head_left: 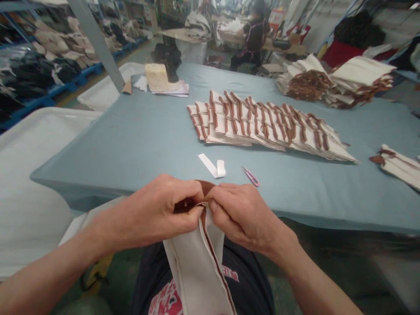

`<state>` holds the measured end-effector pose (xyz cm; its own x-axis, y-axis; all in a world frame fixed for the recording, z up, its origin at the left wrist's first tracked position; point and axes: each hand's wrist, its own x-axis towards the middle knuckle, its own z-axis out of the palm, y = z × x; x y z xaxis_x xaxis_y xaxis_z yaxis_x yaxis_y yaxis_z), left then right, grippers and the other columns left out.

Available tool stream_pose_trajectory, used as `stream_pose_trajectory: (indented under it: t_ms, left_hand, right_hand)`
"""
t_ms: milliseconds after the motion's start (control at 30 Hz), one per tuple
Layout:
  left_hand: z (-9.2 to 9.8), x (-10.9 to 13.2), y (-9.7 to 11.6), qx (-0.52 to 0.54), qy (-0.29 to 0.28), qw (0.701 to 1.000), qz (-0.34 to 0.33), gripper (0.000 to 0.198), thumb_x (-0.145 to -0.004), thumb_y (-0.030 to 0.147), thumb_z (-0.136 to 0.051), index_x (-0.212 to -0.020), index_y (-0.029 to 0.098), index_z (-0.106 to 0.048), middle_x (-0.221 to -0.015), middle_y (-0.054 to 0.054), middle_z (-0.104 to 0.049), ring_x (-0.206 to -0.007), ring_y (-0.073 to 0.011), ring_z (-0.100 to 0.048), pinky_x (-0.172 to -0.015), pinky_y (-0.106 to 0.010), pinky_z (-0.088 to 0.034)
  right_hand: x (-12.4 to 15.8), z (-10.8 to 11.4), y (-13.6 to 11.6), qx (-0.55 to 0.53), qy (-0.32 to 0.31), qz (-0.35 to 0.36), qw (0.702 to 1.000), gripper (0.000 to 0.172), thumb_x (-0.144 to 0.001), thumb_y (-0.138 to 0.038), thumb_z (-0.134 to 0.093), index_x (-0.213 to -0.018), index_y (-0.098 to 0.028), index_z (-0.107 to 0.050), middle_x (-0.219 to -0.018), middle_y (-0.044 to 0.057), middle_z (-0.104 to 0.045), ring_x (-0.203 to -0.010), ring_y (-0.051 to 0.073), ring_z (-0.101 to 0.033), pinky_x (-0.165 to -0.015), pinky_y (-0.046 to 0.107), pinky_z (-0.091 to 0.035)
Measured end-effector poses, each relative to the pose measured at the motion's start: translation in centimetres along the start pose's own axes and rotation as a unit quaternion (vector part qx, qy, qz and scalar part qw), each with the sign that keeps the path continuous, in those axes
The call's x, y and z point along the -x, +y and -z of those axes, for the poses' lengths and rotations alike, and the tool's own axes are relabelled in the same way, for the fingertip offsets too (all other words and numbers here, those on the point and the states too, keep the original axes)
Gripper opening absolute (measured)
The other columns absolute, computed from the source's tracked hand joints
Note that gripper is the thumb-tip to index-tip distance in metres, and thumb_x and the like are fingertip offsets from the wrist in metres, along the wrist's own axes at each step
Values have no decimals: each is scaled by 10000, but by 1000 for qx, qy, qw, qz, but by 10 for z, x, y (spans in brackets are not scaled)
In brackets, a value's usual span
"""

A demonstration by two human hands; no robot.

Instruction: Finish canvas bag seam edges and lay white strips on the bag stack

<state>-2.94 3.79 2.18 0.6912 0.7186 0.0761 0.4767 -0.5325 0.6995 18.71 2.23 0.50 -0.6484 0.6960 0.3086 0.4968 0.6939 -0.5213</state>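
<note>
The cream fabric piece (194, 273) is held just in front of the body, below the near edge of the worktop (147, 131). Its upper end is pinched between the fingertips of both hands. The left hand (159, 214) and the right hand (243, 218) are pressed close together at that end, thumbs almost touching, so neither is the nearer. From the pinch the long axis runs down and slightly to the right toward the lap, and the brown edging (217, 262) follows that line. The folded brown top is gathered between the two hands. Farther out on the worktop, well apart from the hands, pink snips (250, 176) and a white strip (213, 166) are seen, with a fanned row of similar pieces (262, 127) beyond them.
</note>
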Motion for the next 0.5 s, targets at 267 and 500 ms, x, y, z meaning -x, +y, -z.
stream_pose_trajectory:
  t_ms: [267, 500]
  left_hand:
    - [-12, 12, 10, -60, 81, 994, -52, 167, -846, 62, -504, -730, 181, -526, -671, 54, -556, -578, -76, -485, -545, -220, -329]
    - [-19, 15, 8, -232, 141, 952, -144, 286, -931, 70, -469, -675, 197, -483, -619, 42, -504, -524, -97, -414, -495, -258, -291]
  right_hand:
    - [1, -5, -8, -160, 29, -89, 983, 117, -757, -160, -527, -686, -216, -453, -594, -76, -427, -531, 84, -384, -550, 235, -289]
    - [-1, -11, -8, -191, 1, -132, 973, 70, -741, -162, -546, -693, -200, -512, -566, -85, -442, -516, 72, -367, -549, 221, -285]
